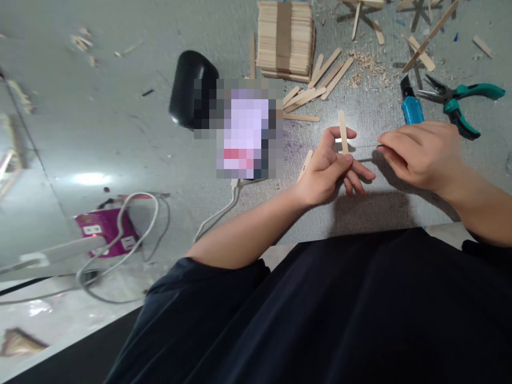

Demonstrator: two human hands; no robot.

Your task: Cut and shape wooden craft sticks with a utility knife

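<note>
Between its thumb and fingers, my left hand (pixel 330 165) pinches a wooden craft stick (pixel 343 130), which stands out upward from the grip. My right hand (pixel 420 152) is closed in a pinch on a thin dark wire-like piece (pixel 366 145). That piece runs left from the fingertips to the craft stick; whether it enters the stick or only touches it I cannot tell. A second wooden stick (pixel 305 165) shows partly behind my left wrist. Just above my right hand lie a blue utility knife (pixel 412 108) and green-handled needle-nose pliers (pixel 452 101).
A banded stack of craft sticks (pixel 268 42) stands at the back, with loose sticks (pixel 306 100) and wood shavings (pixel 366 66) beside it. Crossed-stick pieces (pixel 426 45) lie back right. Left are a black case (pixel 186 90), a blurred-out device (pixel 246 128) and a white cable (pixel 156 213).
</note>
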